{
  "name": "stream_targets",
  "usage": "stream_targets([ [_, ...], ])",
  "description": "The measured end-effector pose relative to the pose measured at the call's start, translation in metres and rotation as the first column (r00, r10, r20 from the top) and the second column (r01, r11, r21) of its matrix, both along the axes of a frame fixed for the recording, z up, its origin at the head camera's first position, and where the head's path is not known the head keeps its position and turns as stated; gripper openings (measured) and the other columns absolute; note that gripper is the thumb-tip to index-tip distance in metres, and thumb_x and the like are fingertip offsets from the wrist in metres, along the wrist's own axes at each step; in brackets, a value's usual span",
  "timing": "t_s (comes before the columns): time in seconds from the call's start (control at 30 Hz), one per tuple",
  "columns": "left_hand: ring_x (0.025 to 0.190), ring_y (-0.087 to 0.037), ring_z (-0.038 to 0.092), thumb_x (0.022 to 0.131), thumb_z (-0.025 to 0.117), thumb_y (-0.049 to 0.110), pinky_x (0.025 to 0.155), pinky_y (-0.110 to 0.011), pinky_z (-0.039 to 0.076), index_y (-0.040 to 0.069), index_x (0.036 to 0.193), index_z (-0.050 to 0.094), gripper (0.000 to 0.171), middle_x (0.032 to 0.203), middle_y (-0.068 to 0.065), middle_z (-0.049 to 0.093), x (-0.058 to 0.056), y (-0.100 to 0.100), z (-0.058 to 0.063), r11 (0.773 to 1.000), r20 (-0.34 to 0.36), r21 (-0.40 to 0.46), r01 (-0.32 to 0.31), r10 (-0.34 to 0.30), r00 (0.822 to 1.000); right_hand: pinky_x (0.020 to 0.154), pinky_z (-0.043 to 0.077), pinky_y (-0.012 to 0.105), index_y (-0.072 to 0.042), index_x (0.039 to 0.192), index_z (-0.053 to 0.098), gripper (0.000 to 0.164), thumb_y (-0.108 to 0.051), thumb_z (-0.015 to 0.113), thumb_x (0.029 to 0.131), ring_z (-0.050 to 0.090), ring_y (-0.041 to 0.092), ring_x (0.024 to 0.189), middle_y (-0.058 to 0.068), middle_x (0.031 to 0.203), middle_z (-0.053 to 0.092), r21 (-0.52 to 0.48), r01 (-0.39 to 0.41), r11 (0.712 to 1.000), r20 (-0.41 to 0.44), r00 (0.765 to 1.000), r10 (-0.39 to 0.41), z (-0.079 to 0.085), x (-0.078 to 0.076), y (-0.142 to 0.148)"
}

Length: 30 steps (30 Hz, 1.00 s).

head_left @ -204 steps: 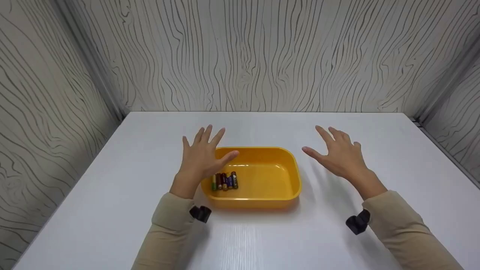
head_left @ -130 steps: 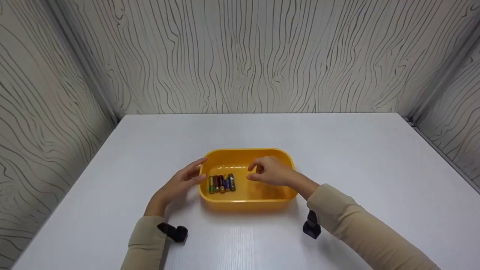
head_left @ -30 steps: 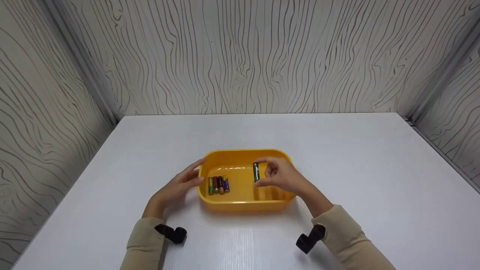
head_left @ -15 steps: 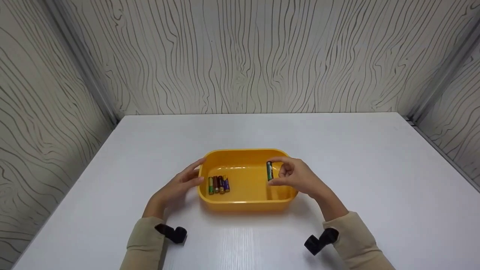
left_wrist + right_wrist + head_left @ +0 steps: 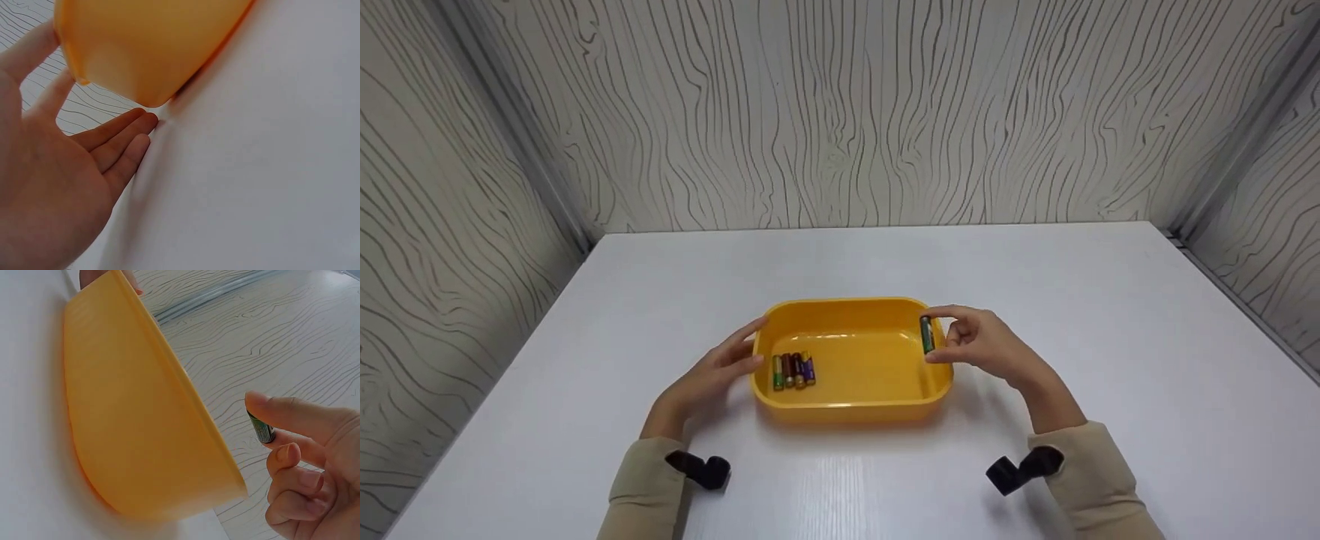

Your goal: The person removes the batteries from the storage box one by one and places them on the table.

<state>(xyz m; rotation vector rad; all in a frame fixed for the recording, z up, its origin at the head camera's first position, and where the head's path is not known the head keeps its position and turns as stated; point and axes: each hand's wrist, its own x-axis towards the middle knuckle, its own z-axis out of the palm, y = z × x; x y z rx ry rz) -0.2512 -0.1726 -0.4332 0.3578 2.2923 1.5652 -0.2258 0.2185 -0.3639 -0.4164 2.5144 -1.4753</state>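
Note:
My right hand (image 5: 990, 341) pinches a green-and-black battery (image 5: 927, 335) by its ends between thumb and forefinger. It holds the battery raised at the right rim of a yellow plastic bin (image 5: 855, 406); the other fingers are curled in. The right wrist view shows the battery (image 5: 262, 428) above the rim level, clear of the bin wall (image 5: 135, 410). My left hand (image 5: 709, 379) rests its thumb and forefinger against the bin's left rim, its other fingers stretched out near the bin's base. Several batteries (image 5: 793, 371) lie side by side inside the bin, at the left end.
The bin stands on a white table (image 5: 832, 480). Panels with a wood-line pattern (image 5: 840, 112) rise behind the table and at both sides. A black wrist camera (image 5: 709, 472) sits on the left sleeve, another camera (image 5: 1012, 474) on the right.
One battery has left the row and is now in my right hand, which has carried it rightward to the bin's right rim. My left hand came down to the left rim earlier and stays there.

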Motion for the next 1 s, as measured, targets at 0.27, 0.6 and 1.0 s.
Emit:
stream_targets([
  [0.27,0.147,-0.038,0.029,0.096,0.056,0.034,0.117,-0.070,0.011,0.040,0.149,0.031,0.059,0.155,-0.013,0.038,0.001,0.000,0.001,1.000,0.000,0.003,-0.005,0.005,1.000,0.052,0.033,0.018,-0.005,0.134,0.054,0.067,-0.025,0.081,0.076,0.038,0.004,0.057,-0.008,0.066,0.052,0.022,0.024,0.999,0.014,1.000,-0.024,0.000,-0.001,0.018],
  [0.6,0.146,-0.038,0.031,0.096,0.056,0.034,0.117,-0.070,0.013,0.039,0.149,0.031,0.059,0.155,-0.013,0.039,0.001,0.001,0.000,1.000,-0.020,-0.002,0.006,-0.006,1.000,0.050,0.031,0.016,-0.007,0.134,0.054,0.067,-0.026,0.082,0.076,0.036,0.003,0.055,-0.009,0.066,0.052,0.065,0.023,0.998,0.044,0.999,-0.026,-0.009,-0.005,0.037],
  [1.0,0.146,-0.038,0.030,0.096,0.055,0.036,0.117,-0.070,0.011,0.039,0.149,0.030,0.059,0.155,-0.014,0.038,0.001,0.000,0.001,1.000,-0.011,-0.008,0.015,-0.015,1.000,0.051,0.031,0.016,-0.005,0.134,0.053,0.067,-0.022,0.081,0.076,0.038,0.003,0.056,-0.010,0.067,0.052,0.095,0.039,0.995,0.078,0.996,-0.046,-0.015,-0.007,0.056],
])
